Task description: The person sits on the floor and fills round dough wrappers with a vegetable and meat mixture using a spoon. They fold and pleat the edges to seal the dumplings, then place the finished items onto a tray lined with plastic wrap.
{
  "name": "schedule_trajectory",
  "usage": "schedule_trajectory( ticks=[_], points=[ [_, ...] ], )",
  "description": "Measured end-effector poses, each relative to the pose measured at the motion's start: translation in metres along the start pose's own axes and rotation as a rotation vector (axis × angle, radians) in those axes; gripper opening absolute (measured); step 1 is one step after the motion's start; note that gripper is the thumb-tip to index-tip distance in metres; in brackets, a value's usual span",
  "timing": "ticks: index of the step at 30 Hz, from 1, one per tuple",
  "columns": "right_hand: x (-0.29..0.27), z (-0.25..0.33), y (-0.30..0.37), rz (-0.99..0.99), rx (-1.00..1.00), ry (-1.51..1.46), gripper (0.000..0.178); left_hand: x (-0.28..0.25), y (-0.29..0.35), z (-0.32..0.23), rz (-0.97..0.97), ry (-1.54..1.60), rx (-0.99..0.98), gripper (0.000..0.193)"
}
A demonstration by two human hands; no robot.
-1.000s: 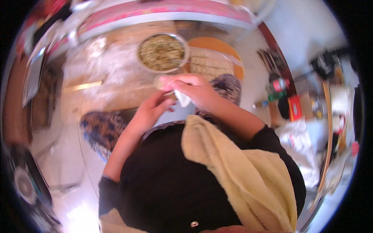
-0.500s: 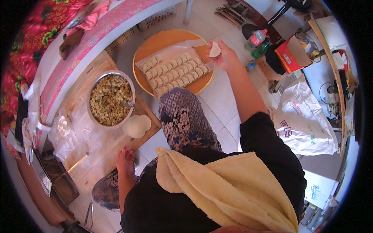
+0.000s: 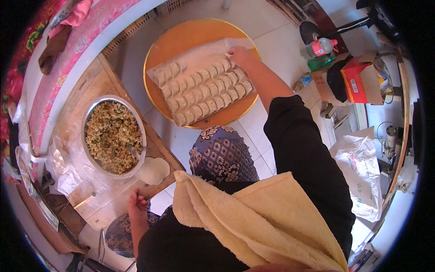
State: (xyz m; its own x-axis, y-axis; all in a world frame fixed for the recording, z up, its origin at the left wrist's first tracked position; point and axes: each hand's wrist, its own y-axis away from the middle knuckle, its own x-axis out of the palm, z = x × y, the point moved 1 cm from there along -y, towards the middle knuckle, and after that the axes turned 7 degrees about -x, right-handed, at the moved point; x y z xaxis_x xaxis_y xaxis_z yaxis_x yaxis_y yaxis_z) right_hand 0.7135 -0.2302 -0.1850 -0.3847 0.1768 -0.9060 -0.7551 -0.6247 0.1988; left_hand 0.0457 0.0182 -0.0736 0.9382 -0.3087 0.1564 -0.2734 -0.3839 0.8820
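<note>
My right hand point(image 3: 239, 55) reaches to the far right part of the dumpling board, beyond the end of a row. Its fingers are bent together, and whatever they hold is hidden beneath them. Several rows of folded dumplings point(image 3: 199, 107) lie on a plastic-covered board point(image 3: 199, 56), which rests on a round orange-brown tabletop point(image 3: 170, 38). My left hand point(image 3: 137, 201) is by the near edge of the wooden table, fingers loosely bent and apart, holding nothing. Close to it lie pale round dough wrappers point(image 3: 153, 171). Beside these, a metal bowl point(image 3: 84, 136) contains chopped filling point(image 3: 113, 131) with a spoon point(image 3: 133, 152) in it.
Clear plastic sheeting point(image 3: 68, 167) covers part of the wooden table point(image 3: 86, 86) at left. Bottles point(image 3: 321, 47), a red-and-orange carton point(image 3: 355, 84) and a white woven sack point(image 3: 362, 172) stand at right. A yellow towel point(image 3: 258, 217) hangs over my front.
My right hand has gone from holding a dumpling off the tabletop's right side to down over the board. The view has shifted. My left hand remains near the table edge.
</note>
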Motion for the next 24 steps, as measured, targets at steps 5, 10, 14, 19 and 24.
schedule_trajectory(
  ticks=[5,10,14,19,24],
  points=[
    [0.003,-0.006,0.0,-0.038,-0.046,-0.01,0.023,0.009,0.004,-0.009,-0.025,-0.023,-0.038,0.023],
    [0.005,-0.006,0.007,-0.084,-0.134,-0.054,0.021,0.002,0.001,-0.011,-0.004,-0.017,-0.09,0.024],
    [0.005,0.007,0.01,-0.041,-0.071,-0.056,0.021,0.006,0.009,-0.011,0.016,-0.012,-0.094,0.026],
    [0.032,-0.04,-0.009,-0.013,-0.215,0.201,0.031,-0.007,-0.005,0.001,0.136,-0.04,-0.05,0.031],
    [-0.037,0.013,0.007,0.011,-0.192,-0.012,0.031,0.007,-0.003,-0.021,0.054,-0.163,-0.02,0.022]
  ],
)
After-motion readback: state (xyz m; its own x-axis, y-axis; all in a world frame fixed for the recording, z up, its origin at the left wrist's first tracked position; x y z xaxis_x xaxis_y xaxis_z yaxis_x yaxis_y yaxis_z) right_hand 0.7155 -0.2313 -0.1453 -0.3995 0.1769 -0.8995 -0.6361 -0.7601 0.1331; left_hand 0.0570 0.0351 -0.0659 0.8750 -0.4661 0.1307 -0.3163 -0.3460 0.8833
